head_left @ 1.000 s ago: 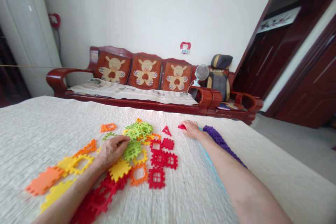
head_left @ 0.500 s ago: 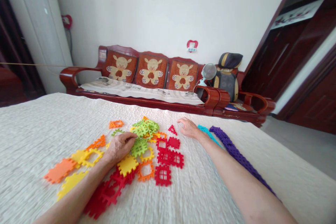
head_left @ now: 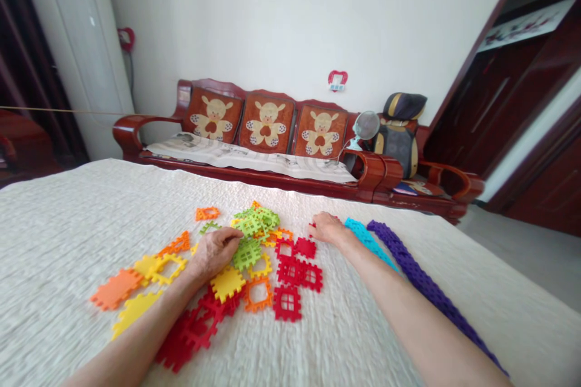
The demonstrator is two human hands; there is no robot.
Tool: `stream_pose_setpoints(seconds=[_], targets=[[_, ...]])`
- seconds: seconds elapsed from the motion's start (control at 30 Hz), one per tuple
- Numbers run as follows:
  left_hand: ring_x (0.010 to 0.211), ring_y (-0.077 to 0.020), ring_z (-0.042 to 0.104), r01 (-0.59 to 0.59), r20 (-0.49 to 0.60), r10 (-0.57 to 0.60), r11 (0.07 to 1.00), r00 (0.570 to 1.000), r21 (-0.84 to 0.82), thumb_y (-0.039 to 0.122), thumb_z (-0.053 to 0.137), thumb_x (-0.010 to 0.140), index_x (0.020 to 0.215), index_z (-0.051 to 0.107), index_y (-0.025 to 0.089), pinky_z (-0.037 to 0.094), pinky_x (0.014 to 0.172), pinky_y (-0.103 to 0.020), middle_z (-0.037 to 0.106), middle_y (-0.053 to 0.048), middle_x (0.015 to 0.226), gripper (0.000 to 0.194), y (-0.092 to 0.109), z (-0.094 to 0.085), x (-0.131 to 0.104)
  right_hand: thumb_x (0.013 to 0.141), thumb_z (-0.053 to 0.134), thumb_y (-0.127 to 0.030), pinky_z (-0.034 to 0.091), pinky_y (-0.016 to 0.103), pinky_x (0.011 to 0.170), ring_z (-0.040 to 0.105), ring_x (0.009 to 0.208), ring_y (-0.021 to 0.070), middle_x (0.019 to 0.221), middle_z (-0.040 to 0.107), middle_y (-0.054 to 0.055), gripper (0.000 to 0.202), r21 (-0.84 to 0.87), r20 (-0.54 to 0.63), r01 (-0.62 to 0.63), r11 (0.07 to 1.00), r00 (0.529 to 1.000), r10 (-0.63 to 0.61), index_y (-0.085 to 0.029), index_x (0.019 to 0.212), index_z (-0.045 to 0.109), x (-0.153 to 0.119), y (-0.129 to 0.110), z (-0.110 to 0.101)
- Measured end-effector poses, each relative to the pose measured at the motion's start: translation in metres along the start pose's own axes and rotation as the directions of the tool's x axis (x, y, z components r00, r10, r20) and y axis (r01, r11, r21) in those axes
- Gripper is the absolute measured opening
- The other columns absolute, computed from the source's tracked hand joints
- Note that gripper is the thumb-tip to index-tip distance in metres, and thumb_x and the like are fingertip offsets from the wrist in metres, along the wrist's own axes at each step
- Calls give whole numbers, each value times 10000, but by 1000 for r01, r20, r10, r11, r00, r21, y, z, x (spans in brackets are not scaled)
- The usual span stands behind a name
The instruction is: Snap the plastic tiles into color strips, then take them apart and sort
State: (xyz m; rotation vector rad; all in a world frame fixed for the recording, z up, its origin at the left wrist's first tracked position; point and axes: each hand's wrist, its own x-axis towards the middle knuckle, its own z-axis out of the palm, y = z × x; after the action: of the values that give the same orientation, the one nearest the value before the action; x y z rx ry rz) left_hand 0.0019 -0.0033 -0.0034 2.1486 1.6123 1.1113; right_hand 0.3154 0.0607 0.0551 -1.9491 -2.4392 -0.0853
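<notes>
My right hand (head_left: 327, 228) is closed round a red triangular building tile (head_left: 311, 230), of which only small red bits show past the fingers. Curled fingers bring my left hand (head_left: 222, 246) against the edge of a green window tile (head_left: 247, 254); its fingertips are hidden, so I cannot tell what is in them. Beyond it lies a heap of green tiles (head_left: 256, 221). A solid yellow tile (head_left: 227, 284) and an orange frame tile (head_left: 258, 294) lie nearer to me. Red window tiles (head_left: 287, 303) lie in a loose group between my hands.
Orange (head_left: 115, 289) and yellow tiles (head_left: 136, 312) spread out left of my left arm. A turquoise stack (head_left: 370, 242) and a long purple stack (head_left: 426, 284) lie right of my right arm. A wooden sofa (head_left: 254, 178) stands beyond the pale bedcover (head_left: 109, 211).
My right hand has come down over the red triangle tile and closed on it. My left hand stays by the green tiles. The whole view has shifted slightly.
</notes>
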Motion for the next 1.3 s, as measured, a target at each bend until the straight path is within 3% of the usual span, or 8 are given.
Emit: stream_pose_setpoints(seconds=[0.1, 0.3, 0.57, 0.7, 0.8, 0.97, 1.13, 1.3], targets=[[708, -152, 656, -2, -5, 2, 1000, 1000, -2, 318, 453, 784, 880, 704, 215, 505, 685, -228, 713, 8, 737, 288, 2, 0, 0, 785, 487, -208, 433, 341, 854, 602, 986, 249, 1001, 675, 134, 281, -21, 18, 68, 997, 998, -67, -168, 985, 680, -8, 11, -8], [698, -150, 652, 3, -6, -3, 1000, 1000, 11, 305, 449, 777, 874, 713, 205, 502, 707, -238, 720, -4, 768, 298, 5, -2, 0, 667, 469, -31, 325, 305, 1022, 436, 1241, 179, 1375, 475, 57, 658, 37, -28, 310, 950, 951, -309, -216, 1299, 468, -15, 23, 1], [671, -145, 649, 15, -9, -15, 1000, 1000, 1, 302, 451, 776, 874, 715, 204, 500, 693, -236, 721, -5, 771, 298, 9, -3, 0, 713, 505, -118, 383, 316, 936, 552, 1071, 209, 1161, 610, 87, 430, 31, -5, 244, 969, 970, -244, -200, 1128, 584, 0, 11, 9], [683, -144, 649, 18, -2, -18, 1000, 1000, 11, 299, 448, 776, 867, 713, 211, 497, 702, -232, 721, -2, 769, 294, 10, -4, 0, 651, 467, -12, 342, 274, 982, 483, 1170, 171, 1266, 546, 52, 575, 65, -15, 405, 912, 914, -405, -225, 1178, 553, 5, 8, 9], [678, -144, 648, 13, -8, -13, 1000, 1000, 12, 296, 452, 767, 860, 713, 211, 495, 701, -231, 723, -2, 775, 290, 11, -5, 0, 645, 448, 5, 374, 250, 926, 537, 1064, 159, 1135, 601, 44, 500, 71, 13, 458, 886, 888, -460, -213, 1066, 608, 3, 3, 10], [665, -140, 647, -11, -23, 11, 1000, 1000, -6, 302, 457, 761, 849, 709, 220, 495, 686, -221, 722, 11, 765, 280, 7, -3, 0, 732, 479, -87, 392, 246, 879, 553, 997, 161, 1069, 602, 54, 361, 43, -63, 377, 925, 925, -374, -211, 1047, 606, 1, 13, 3], [659, -141, 648, -9, -26, 9, 1000, 1000, -8, 316, 456, 767, 867, 706, 221, 494, 674, -218, 722, 11, 764, 285, 1, 0, 0, 773, 535, -191, 403, 274, 880, 565, 1010, 193, 1099, 626, 83, 357, 59, -202, 52, 997, 979, -39, -190, 1128, 577, 9, 59, -11], [670, -142, 647, -10, -25, 9, 1000, 1000, -27, 312, 455, 758, 861, 706, 222, 498, 688, -221, 725, 10, 781, 286, 3, -1, 0, 788, 537, -220, 435, 284, 794, 604, 939, 206, 1039, 674, 69, 261, 76, -187, -101, 992, 976, 113, -211, 1032, 627, 5, 93, -3]])
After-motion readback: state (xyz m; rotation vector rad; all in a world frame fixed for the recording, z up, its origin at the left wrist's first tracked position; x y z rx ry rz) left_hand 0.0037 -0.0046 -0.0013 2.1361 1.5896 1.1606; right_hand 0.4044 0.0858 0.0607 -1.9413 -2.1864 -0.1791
